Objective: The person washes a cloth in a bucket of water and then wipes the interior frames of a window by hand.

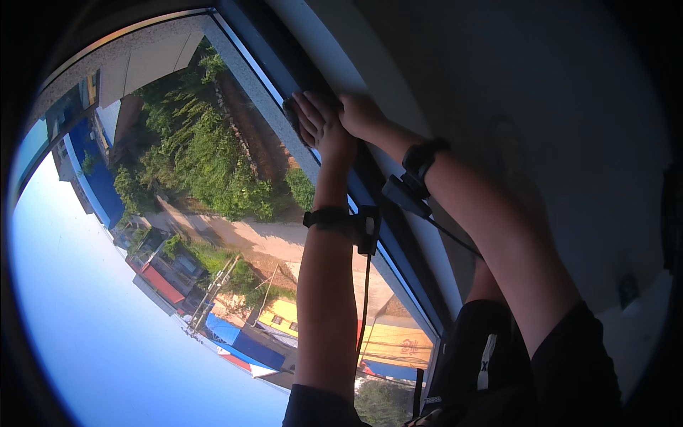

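My left hand (323, 125) lies with its back to me and its fingers extended over a dark cloth or pad (292, 118). The pad is pressed against the dark window frame (384, 213), at its edge with the glass. Close beside it, touching or nearly touching, is my right hand (363, 115), bent at the knuckles. Its fingertips are hidden, so I cannot tell whether it also holds the pad. Each forearm wears a black strap with a small box and a cable: the left strap device (368, 229) and the right strap device (408, 195).
A pale strip (325, 48) runs along the frame beside a shadowed wall (507, 80). Beyond the glass are a speckled stone ledge (240, 69), trees (197, 160), a road (256, 237) and colourful roofs (229, 331). My dark-clothed leg (464, 341) is at lower right.
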Demonstrator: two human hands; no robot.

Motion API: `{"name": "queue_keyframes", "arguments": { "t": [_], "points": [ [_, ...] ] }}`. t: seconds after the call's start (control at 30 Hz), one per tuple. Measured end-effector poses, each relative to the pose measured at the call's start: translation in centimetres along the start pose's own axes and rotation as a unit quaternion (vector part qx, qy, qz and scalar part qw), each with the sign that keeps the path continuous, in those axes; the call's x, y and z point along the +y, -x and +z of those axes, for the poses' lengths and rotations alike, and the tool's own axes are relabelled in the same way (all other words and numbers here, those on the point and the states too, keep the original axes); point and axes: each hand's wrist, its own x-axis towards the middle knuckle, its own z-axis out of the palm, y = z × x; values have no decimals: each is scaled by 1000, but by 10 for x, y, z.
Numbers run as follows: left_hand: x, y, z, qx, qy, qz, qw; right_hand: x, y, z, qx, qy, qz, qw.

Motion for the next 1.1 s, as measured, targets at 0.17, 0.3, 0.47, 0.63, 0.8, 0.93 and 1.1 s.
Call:
{"name": "queue_keyframes", "arguments": {
  "t": [0.17,0.3,0.47,0.63,0.8,0.93,1.1],
  "points": [
    [-6,-107,-63,-10,-7,5,1000,-63,-107,-38,-17,17,-48,999],
    [-1,-133,-89,5,-62,16,998,-78,-141,-43,-19,32,-70,997],
    [-6,-157,-90,-30,15,-6,999,-82,-171,-55,-96,38,-52,993],
    [0,-156,-96,13,-1,32,999,-74,-164,-41,-36,23,-63,997],
    [5,-156,-97,15,-33,30,999,-79,-169,-60,-46,50,-106,992],
    [17,-148,-94,16,-25,14,999,-77,-168,-64,-95,35,-90,991],
    [13,-135,-83,32,-39,23,998,-69,-150,-67,-58,20,-98,993]
  ]
}}
